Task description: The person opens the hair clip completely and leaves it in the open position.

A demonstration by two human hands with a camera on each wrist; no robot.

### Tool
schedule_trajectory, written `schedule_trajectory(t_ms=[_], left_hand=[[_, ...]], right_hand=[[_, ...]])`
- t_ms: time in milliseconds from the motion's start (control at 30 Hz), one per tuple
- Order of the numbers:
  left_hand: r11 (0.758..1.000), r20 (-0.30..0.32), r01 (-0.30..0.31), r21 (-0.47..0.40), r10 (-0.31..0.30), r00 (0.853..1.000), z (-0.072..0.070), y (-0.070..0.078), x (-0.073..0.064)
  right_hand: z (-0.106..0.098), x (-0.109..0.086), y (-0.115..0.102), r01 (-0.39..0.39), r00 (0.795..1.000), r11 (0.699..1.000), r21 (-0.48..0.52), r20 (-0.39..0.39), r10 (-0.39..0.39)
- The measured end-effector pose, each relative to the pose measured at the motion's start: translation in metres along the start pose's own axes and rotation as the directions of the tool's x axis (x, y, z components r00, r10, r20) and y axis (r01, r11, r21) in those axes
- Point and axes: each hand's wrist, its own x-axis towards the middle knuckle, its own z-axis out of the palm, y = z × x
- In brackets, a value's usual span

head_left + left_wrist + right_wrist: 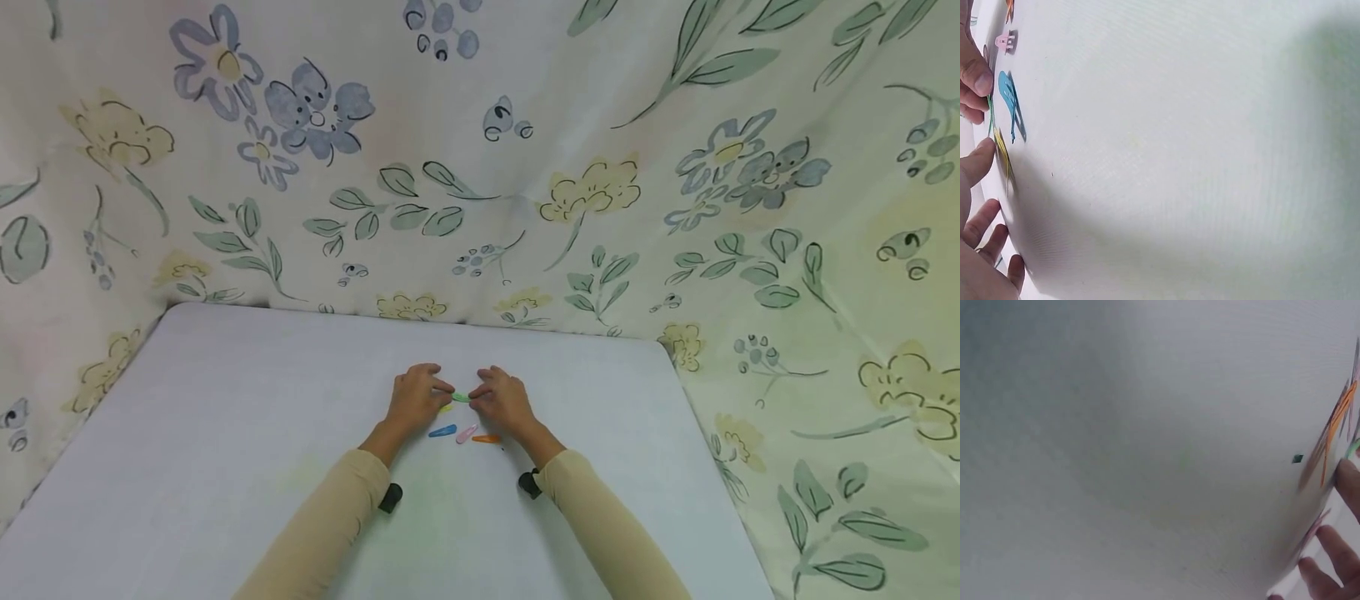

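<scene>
While the left hand's (417, 400) fingers pinch one end of a green hair clip (461, 397), the right hand (508, 404) pinches the other, near a blue snap clip (442, 431).

The head camera looks forward and down from above, far enough back to take in the table (225, 458), the left hand (415, 400), the right hand (506, 403) and the flowered cloth (450, 108) behind. The left wrist camera looks low across the table from near, turned sideways, the left hand at its left edge. The right wrist camera is also low, close and turned, the right hand at its right edge. All three views share the green clip (461, 397).
</scene>
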Motion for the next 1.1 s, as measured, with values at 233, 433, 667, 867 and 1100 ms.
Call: schedule_trajectory(t_ms=[233, 433, 667, 867, 1100], left_hand=[[1.000, -0.011, -0.014, -0.011, 0.014, 1.000, 0.000, 0.001, 0.000], [1.000, -0.029, -0.003, -0.001, 0.003, 1.000, 0.002, 0.005, 0.000], [1.000, -0.022, 0.016, 0.021, -0.015, 1.000, 0.005, 0.006, -0.001], [1.000, -0.004, 0.030, 0.007, -0.030, 1.000, 0.005, 0.009, -0.003], [1.000, 0.023, 0.010, 0.028, -0.010, 1.000, 0.003, 0.010, -0.004]], right_hand=[[0.000, 0.001, -0.002, -0.030, 1.000, 0.999, 0.027, 0.003, 0.030], [0.000, 0.002, 0.000, -0.035, 0.999, 0.999, 0.040, 0.002, 0.035], [-0.003, 0.002, 0.001, -0.066, 0.997, 0.994, 0.090, 0.034, 0.063], [-0.008, 0.002, 0.002, -0.034, 0.999, 0.995, 0.098, 0.042, 0.030], [-0.007, 0.000, -0.001, 0.050, 0.999, 0.998, 0.028, 0.001, -0.050]])
